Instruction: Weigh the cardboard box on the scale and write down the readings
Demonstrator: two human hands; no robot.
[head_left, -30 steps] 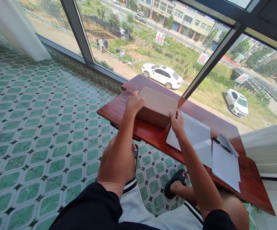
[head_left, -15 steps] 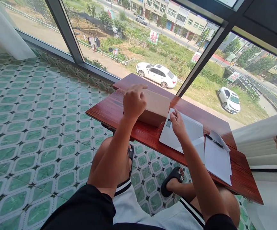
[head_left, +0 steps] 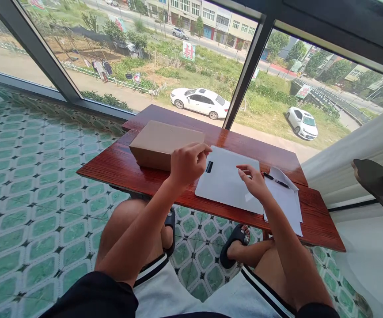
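My left hand (head_left: 188,166) hovers between the cardboard box (head_left: 164,138) and the flat white scale (head_left: 226,185), covering the box's right corner. Its fingers are loosely curled with the index finger reaching out, and I see nothing held. Over the scale's right half is my right hand (head_left: 253,180), its thumb and fingers apart and holding nothing. The scale looks like a thin bathroom scale, with a small dark display (head_left: 209,167) near its left edge. The closed brown box stands to its left.
White papers (head_left: 282,205) with a black pen (head_left: 277,180) on them lie right of the scale on the red-brown wooden table (head_left: 324,221). Large windows stand behind the table, a white curtain (head_left: 360,145) at right. A dark object (head_left: 380,181) juts in from the right edge.
My view has turned right. My left hand has moved off the box towards the scale, uncovering the box top. My right hand has shifted from the display side to the scale's right half, its fingers opening.
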